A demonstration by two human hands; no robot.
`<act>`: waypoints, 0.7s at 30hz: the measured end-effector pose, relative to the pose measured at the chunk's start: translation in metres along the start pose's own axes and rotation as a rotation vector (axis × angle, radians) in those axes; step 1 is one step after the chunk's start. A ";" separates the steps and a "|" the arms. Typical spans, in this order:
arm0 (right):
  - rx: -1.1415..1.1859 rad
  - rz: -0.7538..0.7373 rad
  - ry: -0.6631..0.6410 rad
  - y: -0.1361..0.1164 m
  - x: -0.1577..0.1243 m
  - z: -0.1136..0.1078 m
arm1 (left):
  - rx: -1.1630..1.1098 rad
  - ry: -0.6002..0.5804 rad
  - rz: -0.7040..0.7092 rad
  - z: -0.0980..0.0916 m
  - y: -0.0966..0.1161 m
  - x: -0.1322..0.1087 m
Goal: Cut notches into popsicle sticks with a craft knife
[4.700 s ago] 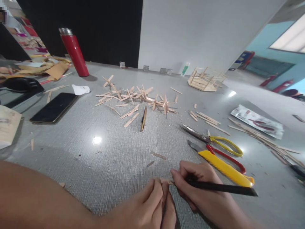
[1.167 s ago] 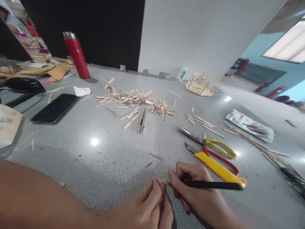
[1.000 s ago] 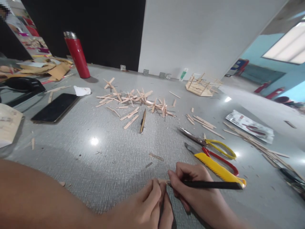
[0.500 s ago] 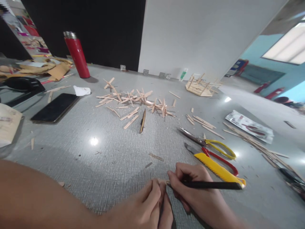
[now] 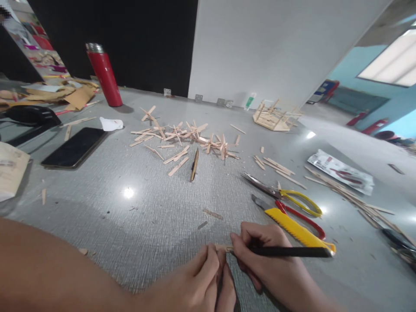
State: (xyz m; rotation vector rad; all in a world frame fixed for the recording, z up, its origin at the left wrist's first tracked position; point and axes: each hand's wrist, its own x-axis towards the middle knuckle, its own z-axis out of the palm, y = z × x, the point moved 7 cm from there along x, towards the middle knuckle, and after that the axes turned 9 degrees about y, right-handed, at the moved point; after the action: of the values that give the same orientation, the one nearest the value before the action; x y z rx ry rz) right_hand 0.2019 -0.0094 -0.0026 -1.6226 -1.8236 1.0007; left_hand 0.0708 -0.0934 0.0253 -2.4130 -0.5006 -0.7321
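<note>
Low in the head view, my left hand [image 5: 203,275] pinches a small flat wooden stick [image 5: 221,248] against the table, its fingers covering most of it. On its right, my right hand [image 5: 264,247] grips a slim black pencil [image 5: 292,251], which lies nearly level with its tip at the stick's right end. A small dark outline shows on the wood there. Beyond my right hand lie a yellow utility knife [image 5: 292,227] and scissors [image 5: 302,203] with one yellow and one red handle. Two thin slivers [image 5: 212,214] rest just ahead of my fingers.
Small wooden sticks [image 5: 191,132] form a loose pile mid-table, with a brown pencil-like rod [image 5: 194,165] before it. A stick frame [image 5: 273,119] stands behind. Left are a phone [image 5: 76,147] and a red flask [image 5: 105,78]; right, long strips [image 5: 351,197] and a packet [image 5: 341,172].
My right hand and the pencil have shifted very slightly right, showing a little more of the stick's marked end. My left hand stays in place.
</note>
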 end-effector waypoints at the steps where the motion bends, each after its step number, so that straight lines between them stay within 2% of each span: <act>1: -0.001 -0.001 -0.001 0.000 0.000 0.000 | 0.003 -0.005 0.002 0.001 0.001 0.000; 21: -0.002 0.026 0.030 0.004 -0.001 -0.006 | 0.005 0.012 -0.014 0.003 -0.001 -0.001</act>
State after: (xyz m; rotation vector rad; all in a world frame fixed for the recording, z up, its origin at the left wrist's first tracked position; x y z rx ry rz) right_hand 0.2097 -0.0094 -0.0021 -1.6576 -1.7882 0.9809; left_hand 0.0712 -0.0909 0.0229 -2.4013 -0.5145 -0.7508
